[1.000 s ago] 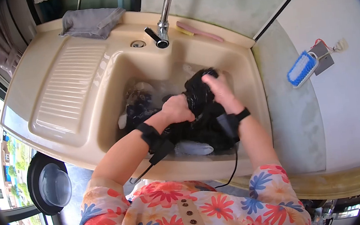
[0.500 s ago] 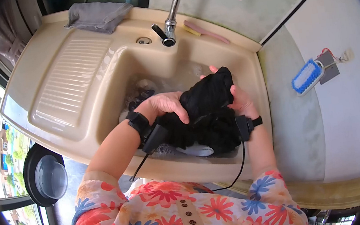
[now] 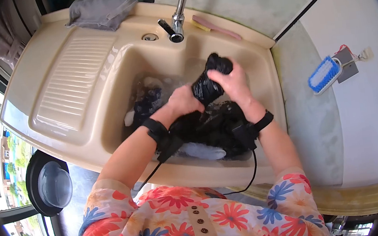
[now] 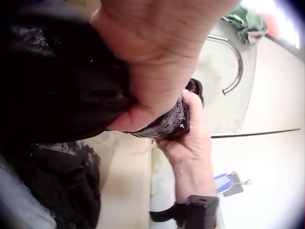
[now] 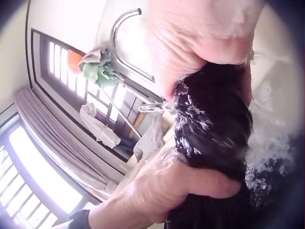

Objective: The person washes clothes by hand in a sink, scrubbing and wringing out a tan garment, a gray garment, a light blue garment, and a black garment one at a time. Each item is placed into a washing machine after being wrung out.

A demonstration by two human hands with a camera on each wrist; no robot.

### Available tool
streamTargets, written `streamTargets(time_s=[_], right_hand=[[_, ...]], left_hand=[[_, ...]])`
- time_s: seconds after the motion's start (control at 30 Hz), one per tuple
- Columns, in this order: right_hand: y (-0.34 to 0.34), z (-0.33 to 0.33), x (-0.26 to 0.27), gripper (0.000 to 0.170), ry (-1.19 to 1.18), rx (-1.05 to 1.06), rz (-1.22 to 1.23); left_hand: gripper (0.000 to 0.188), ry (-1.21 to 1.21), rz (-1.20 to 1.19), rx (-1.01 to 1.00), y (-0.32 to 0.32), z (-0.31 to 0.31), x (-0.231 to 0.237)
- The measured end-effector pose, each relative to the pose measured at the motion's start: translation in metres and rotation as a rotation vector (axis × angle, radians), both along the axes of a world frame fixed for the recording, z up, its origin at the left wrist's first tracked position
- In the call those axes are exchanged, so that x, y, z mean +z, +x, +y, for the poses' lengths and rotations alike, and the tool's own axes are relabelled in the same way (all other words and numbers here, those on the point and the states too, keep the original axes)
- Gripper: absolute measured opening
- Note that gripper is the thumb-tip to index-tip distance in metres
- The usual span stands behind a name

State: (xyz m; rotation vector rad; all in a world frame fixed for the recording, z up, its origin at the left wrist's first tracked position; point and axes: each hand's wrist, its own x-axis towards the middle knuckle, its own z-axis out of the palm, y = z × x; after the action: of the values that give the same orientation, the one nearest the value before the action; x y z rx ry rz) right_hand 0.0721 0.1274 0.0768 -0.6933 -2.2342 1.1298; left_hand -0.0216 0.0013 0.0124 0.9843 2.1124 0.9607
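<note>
A wet black garment [image 3: 205, 87] is bunched up over the sink basin [image 3: 112, 103], its surface shiny with water. My left hand [image 3: 184, 101] grips its lower part, thumb and fingers wrapped round the cloth. Higher up, toward the right, my right hand [image 3: 233, 83] grips the other end, with the thumb lying across the front. In the right wrist view the wet cloth [image 5: 212, 124] stretches between both fists. More black cloth [image 3: 222, 123] lies below in the water, beside a pale grey piece [image 3: 202, 151] and a dark patterned one [image 3: 147, 102].
A chrome faucet [image 3: 179, 14] with a black handle stands behind the basin. A ribbed washboard [image 3: 73, 82] is moulded in at the left, with a grey cloth [image 3: 101, 13] behind it. A pink-handled brush [image 3: 218, 27] lies on the back ledge; a blue-and-white brush [image 3: 325, 74] hangs at right.
Half a second ago the hands were opened out, with the garment spread loosely between them. Now both grip it again, and it is squeezed into a narrow bunch, as one second ago.
</note>
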Motion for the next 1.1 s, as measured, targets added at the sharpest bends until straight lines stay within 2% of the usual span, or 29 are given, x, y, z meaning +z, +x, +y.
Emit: streamTargets(time_s=[0.07,0.13,0.17,0.2,0.23,0.27,0.33,0.37,0.4,0.47,0.53,0.63,0.67,0.73,0.77,0.8,0.87,0.9,0.97,1.0,1.07,1.1], right_hand=[[-0.010,0.013,0.007,0.043,-0.087,0.097,0.198],[-0.017,0.005,0.039,0.040,-0.082,0.181,0.346],[-0.021,0.010,0.048,0.039,0.022,0.189,0.339],[-0.023,0.012,0.057,0.038,0.125,0.199,0.329],[-0.023,0.007,0.068,0.038,-0.030,0.237,0.367],[-0.023,0.004,0.076,0.038,-0.030,0.232,0.368],[-0.024,0.001,0.088,0.039,0.028,0.243,0.381],[-0.026,-0.003,0.091,0.039,0.028,0.268,0.425],[-0.026,-0.007,0.090,0.039,0.027,0.268,0.428],[-0.023,-0.019,0.084,0.040,0.125,0.297,0.465],[-0.015,-0.030,0.074,0.044,0.260,0.323,0.447],[-0.001,-0.038,0.057,0.044,0.185,0.372,0.493],[0.005,-0.037,0.048,0.044,0.185,0.370,0.490],[0.020,-0.032,0.033,0.042,-0.199,0.249,0.456],[0.030,-0.027,0.030,0.040,-0.311,0.182,0.432],[0.037,-0.012,0.015,0.036,-0.417,0.136,0.443],[0.048,0.002,-0.003,0.028,-0.941,0.070,0.459],[0.051,0.006,-0.020,0.028,-0.944,0.066,0.460],[0.052,0.020,-0.055,0.021,-1.218,-0.119,0.382],[0.050,0.024,-0.062,0.021,-1.219,-0.118,0.383],[0.048,0.025,-0.075,0.019,-1.376,-0.098,0.325],[0.046,0.025,-0.077,0.020,-1.358,-0.087,0.304]], left_hand=[[0.065,0.346,-0.541,-0.105,-0.013,-0.003,-0.004],[0.076,0.398,-0.710,-0.198,-0.023,-0.013,-0.008],[0.076,0.393,-0.708,-0.208,-0.025,-0.015,-0.010],[0.086,0.411,-0.766,-0.281,-0.026,-0.018,-0.012],[0.097,0.428,-0.823,-0.352,-0.026,-0.021,-0.015],[0.097,0.425,-0.823,-0.356,-0.027,-0.026,-0.017],[0.106,0.153,-0.891,-0.187,-0.025,-0.034,-0.021],[0.107,0.227,-1.041,-0.176,-0.023,-0.030,-0.038],[0.107,0.224,-1.038,-0.175,-0.022,-0.027,-0.035],[0.108,0.326,-1.494,0.000,-0.017,-0.017,-0.029],[0.105,0.449,-1.639,0.025,-0.008,-0.014,-0.018],[0.094,0.785,-1.719,0.017,0.001,-0.006,-0.021],[0.094,0.783,-1.722,0.016,0.000,-0.005,-0.022],[0.081,0.845,-1.744,0.235,-0.001,-0.001,-0.010],[0.069,0.756,-1.601,0.447,-0.002,-0.006,0.003],[0.056,0.753,-1.594,0.413,-0.012,-0.006,0.000],[0.042,0.876,-1.505,0.351,-0.021,0.003,-0.004],[0.042,0.871,-1.505,0.351,-0.019,0.005,-0.003],[0.036,0.839,-1.216,0.427,-0.010,0.015,0.012],[0.037,0.838,-1.132,0.476,0.001,0.014,0.028],[0.040,0.808,-0.910,0.404,0.011,0.019,0.029],[0.040,0.799,-0.913,0.406,0.014,0.019,0.032]])
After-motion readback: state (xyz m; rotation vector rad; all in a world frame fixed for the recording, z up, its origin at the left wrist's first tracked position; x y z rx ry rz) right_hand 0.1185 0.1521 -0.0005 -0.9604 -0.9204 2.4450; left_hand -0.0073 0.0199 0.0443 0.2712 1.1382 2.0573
